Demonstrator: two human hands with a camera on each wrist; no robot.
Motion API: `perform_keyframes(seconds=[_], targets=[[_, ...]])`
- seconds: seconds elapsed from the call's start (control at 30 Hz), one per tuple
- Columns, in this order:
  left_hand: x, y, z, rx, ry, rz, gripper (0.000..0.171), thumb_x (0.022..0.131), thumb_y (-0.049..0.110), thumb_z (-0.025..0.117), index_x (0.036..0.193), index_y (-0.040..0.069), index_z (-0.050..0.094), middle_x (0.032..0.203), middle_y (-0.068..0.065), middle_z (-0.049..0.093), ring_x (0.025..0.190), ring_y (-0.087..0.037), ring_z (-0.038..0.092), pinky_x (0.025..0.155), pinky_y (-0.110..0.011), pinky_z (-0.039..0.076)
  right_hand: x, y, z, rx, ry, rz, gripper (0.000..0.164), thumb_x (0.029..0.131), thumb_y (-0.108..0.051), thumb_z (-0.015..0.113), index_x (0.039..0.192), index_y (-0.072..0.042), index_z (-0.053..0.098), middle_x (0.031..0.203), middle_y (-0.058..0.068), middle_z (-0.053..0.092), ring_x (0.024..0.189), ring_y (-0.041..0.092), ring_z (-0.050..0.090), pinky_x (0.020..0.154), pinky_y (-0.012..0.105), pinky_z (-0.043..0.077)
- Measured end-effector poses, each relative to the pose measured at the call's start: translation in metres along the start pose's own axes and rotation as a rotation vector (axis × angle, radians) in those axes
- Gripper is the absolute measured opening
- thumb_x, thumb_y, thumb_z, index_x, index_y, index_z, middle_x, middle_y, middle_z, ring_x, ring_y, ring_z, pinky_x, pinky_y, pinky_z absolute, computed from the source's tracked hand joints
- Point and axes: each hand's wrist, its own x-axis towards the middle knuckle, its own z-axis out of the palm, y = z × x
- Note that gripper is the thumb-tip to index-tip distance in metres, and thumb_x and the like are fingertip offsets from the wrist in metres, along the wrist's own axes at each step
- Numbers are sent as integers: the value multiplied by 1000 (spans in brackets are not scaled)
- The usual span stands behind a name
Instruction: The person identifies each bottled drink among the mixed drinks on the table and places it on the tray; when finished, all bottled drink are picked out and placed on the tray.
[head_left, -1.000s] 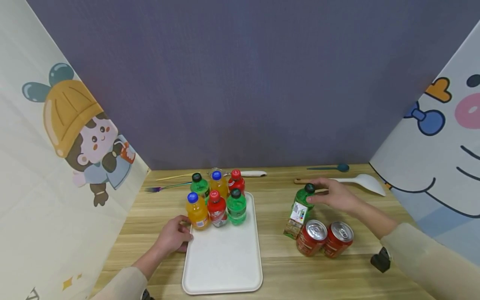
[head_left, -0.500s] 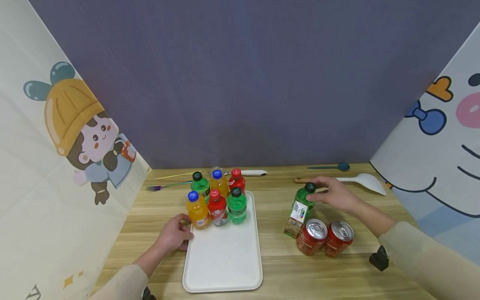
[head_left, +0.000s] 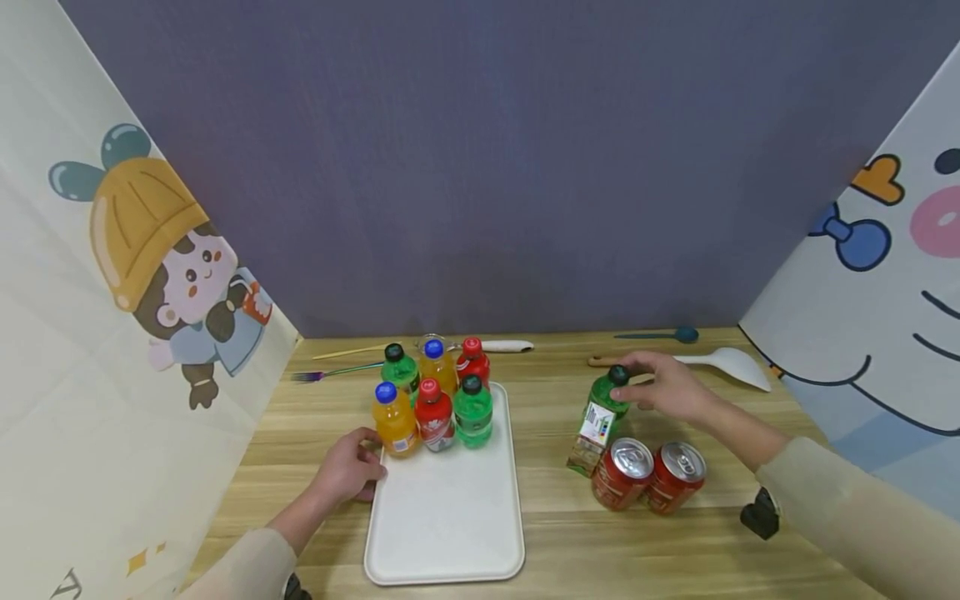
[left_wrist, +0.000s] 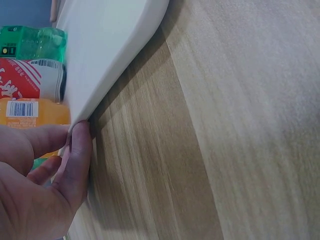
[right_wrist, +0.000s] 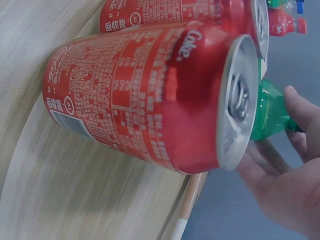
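Observation:
My left hand [head_left: 347, 468] pinches the left rim of a white tray [head_left: 450, 533]; in the left wrist view the thumb lies above the rim and a finger below it. Small drink bottles stand in two rows at the tray's far end, among them an orange bottle [head_left: 395, 427], a red bottle [head_left: 434, 421] and a green bottle [head_left: 473, 417]. On the right, my right hand [head_left: 666, 387] grips another green bottle [head_left: 606, 395] near its black cap. A drink carton [head_left: 590, 442] hides its lower part, so whether it touches the table cannot be told.
Two red Coke cans [head_left: 622, 479] stand in front of the right hand. Behind it lies a white ladle [head_left: 731, 364] with a wooden handle, and farther back a dark spoon [head_left: 684, 334]. A fork [head_left: 315, 377] and a white-handled strainer [head_left: 506, 347] lie behind the tray.

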Motion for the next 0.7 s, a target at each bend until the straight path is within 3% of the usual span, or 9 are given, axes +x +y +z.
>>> perform_keyframes(seconds=[0.23, 0.7], targets=[[0, -1, 1, -9, -2, 6, 55, 85, -8, 71, 136, -3, 52, 95, -16, 59, 74, -24, 61, 56, -38, 64, -1, -5, -2, -4, 30, 25, 55, 90, -31, 80, 133, -3, 60, 137, 26, 58, 103, 28, 69, 74, 36, 65], [1, 1, 0, -7, -4, -8, 54, 86, -8, 71, 136, -1, 52, 97, -16, 59, 74, -25, 62, 58, -38, 65, 1, -22, -18, -30, 111, -31, 58, 91, -42, 77, 134, -8, 58, 133, 20, 59, 111, 35, 68, 78, 42, 65]])
